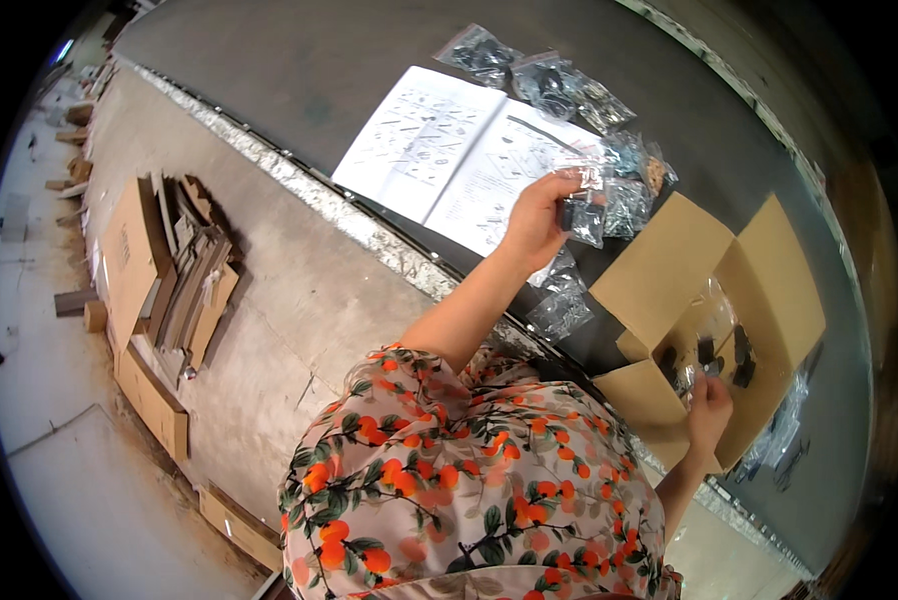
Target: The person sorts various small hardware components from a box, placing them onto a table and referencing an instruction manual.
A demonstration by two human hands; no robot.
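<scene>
While your left hand [537, 215] pinches a clear parts bag [586, 205] over the open booklet [449, 150], your right hand [709, 405] grips bagged dark parts [714, 355], hard to make out, inside the cardboard box [669, 260]. Bare grey bench [299, 80] lies beyond the booklet.

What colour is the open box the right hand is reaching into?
Plain brown cardboard box, flaps open, with clear bags of dark parts inside; the right hand is at its opening. Head view shows it best.

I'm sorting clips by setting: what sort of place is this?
Probably a packing or assembly workshop: small clear parts bags and an open manual on a grey workbench, an open carton, flattened cardboard on the floor.
</scene>
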